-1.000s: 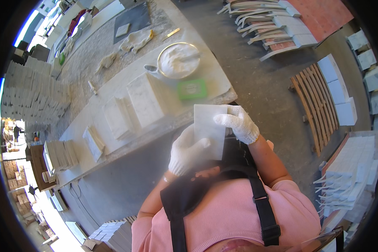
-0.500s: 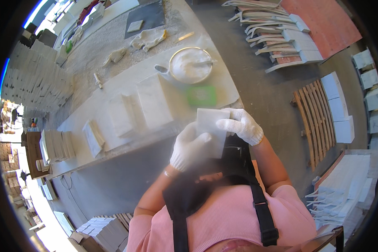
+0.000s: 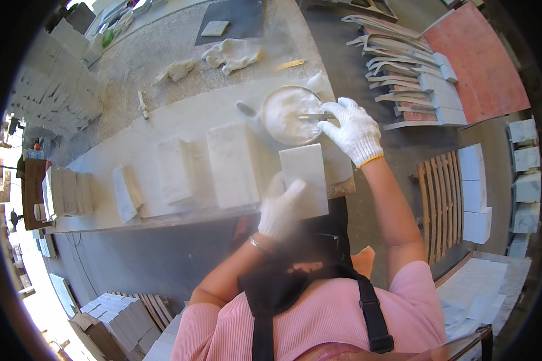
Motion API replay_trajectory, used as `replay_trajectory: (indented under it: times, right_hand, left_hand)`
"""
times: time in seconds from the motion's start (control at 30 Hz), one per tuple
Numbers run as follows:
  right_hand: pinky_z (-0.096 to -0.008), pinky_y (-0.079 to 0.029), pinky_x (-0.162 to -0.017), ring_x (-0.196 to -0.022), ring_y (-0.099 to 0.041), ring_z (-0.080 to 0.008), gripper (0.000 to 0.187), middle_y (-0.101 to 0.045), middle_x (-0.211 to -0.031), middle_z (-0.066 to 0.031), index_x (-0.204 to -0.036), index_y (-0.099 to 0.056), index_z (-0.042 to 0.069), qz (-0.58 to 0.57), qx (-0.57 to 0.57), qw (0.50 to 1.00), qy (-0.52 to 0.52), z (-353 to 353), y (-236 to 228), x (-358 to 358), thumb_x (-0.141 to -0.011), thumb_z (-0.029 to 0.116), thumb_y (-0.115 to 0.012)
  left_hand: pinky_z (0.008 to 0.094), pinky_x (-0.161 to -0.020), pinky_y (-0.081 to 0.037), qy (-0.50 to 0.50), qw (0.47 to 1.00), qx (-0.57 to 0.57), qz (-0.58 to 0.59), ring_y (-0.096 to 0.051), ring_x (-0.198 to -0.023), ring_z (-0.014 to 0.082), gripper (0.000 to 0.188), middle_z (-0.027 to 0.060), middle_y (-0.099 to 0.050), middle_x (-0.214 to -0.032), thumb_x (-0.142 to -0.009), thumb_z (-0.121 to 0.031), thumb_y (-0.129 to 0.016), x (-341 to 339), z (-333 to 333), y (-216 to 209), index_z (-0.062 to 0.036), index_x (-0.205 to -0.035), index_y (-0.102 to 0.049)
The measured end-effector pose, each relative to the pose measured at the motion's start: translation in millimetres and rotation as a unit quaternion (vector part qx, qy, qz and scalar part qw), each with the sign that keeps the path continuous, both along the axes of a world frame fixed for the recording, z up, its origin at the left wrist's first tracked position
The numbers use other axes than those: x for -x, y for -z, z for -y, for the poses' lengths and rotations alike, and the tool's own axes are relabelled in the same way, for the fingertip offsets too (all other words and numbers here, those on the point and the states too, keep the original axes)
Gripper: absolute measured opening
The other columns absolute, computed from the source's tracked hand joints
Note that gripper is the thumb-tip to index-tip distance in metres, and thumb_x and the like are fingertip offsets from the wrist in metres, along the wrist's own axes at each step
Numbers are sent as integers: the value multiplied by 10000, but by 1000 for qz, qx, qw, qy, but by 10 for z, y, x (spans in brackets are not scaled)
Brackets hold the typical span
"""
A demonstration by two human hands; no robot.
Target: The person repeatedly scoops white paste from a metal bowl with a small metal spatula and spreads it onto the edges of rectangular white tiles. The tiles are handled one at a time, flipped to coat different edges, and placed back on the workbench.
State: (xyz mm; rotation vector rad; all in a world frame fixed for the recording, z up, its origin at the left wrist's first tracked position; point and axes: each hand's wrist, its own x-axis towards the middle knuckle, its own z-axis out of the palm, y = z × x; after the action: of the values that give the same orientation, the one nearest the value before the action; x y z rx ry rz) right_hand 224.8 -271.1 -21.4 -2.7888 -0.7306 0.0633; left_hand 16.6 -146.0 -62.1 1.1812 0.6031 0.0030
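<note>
In my gloved left hand [image 3: 280, 207] is a flat white rectangular tile [image 3: 305, 174], gripped along its left side with the thumb on its face, just off the table's near edge. My gloved right hand [image 3: 354, 127] reaches over the round bowl [image 3: 296, 144] beyond the tile. Its fingers close round the end of a thin flat spatula [image 3: 310, 116], whose other end lies in white paste [image 3: 285, 111]. White stacks of tile [image 3: 230, 165] stand on the table left of my left hand. A haze in the lower middle blurs that hand.
On the dusty worktable [image 3: 205, 99] lie crumpled whitish gloves [image 3: 232, 55], a small stick [image 3: 143, 105] and a dark mat [image 3: 247, 24] bearing one tile. A tall tile pile [image 3: 51, 87] rises at far left. To the right, a wooden pallet [image 3: 441, 201] and strapped tile stacks [image 3: 442, 96] occupy the floor.
My right hand has let go of the tile and moved up and forward to the spatula in the bowl. The left hand keeps the tile. The view has shifted slightly.
</note>
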Motion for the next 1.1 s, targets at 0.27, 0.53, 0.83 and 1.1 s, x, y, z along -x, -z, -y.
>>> replay_trajectory:
  times: [0.27,0.53,0.83,1.1]
  right_hand:
    - [-474,-553,-972,-1179,-644,-325,226,-680,-1301,-61,-1085,-815,267,94,74,984,-135,-119,87,-280,-867,314,-774]
    - [-382,-580,-845,-975,-726,-294,164,-757,-1076,-101,-1056,-784,118,35,-93,989,-113,54,-66,-290,-905,182,-777]
    - [-255,-544,-756,-843,-664,-74,224,-758,-983,-12,-1174,-772,29,-203,-254,946,-5,320,25,-160,-964,82,-714]
    - [-242,-499,-651,-727,-618,-55,208,-745,-909,-15,-1129,-786,28,-277,-285,917,33,212,103,-232,-946,102,-718]
  left_hand:
    - [334,-980,-504,-12,998,66,-5,-617,-1108,151,419,77,-676,-1235,-1037,-216,-654,-142,11,77,14,-1381,-586]
    - [330,-1002,-495,-20,998,51,12,-617,-1130,153,433,74,-676,-1261,-1038,-214,-650,-209,5,48,21,-1396,-580]
    - [332,-1017,-491,-39,996,81,15,-619,-1157,168,491,92,-673,-1302,-1026,-216,-669,-230,3,19,34,-1435,-561]
    - [317,-997,-500,-58,990,131,16,-622,-1141,149,483,86,-674,-1300,-1019,-185,-686,-244,13,31,29,-1436,-568]
